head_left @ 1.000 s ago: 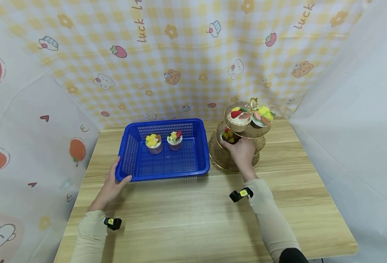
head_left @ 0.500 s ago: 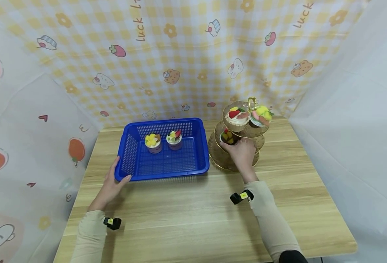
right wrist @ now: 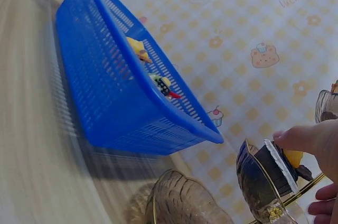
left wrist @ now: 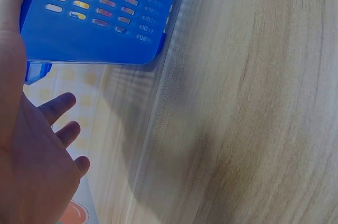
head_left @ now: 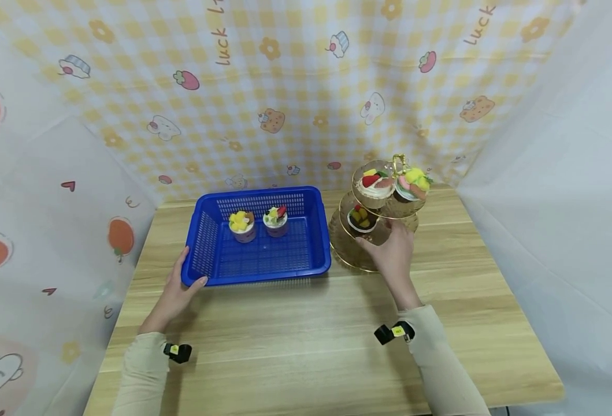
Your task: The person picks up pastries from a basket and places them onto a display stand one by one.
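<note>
My left hand (head_left: pixel 177 292) holds the front left corner of a blue plastic basket (head_left: pixel 264 280), thumb at the front rim. Three of its fingertips (left wrist: pixel 69 133) hang free of the basket in the left wrist view. Inside stand two cupcakes, one topped with yellow fruit (head_left: pixel 242 226) and one with a strawberry piece (head_left: pixel 276 222). My right hand (head_left: pixel 393 254) is at a gold tiered stand (head_left: pixel 344 248), its fingers spread. A dark cupcake (head_left: pixel 362 221) with yellow pieces sits on the middle tier, just beyond the thumb. Some right fingertips are hidden under the top tier.
The stand's top tier bears a strawberry cupcake (head_left: pixel 374 189) and a yellow-topped cupcake (head_left: pixel 412 185). A gold handle (head_left: pixel 399 163) rises there. The basket and stand nearly touch on the wooden table (head_left: pixel 285 346). A checked cloth (head_left: pixel 306 75) hangs behind.
My right hand has loosened from the dark cupcake and drawn back toward the front right. The cupcake stays on the middle tier. My left hand and the basket have not moved.
</note>
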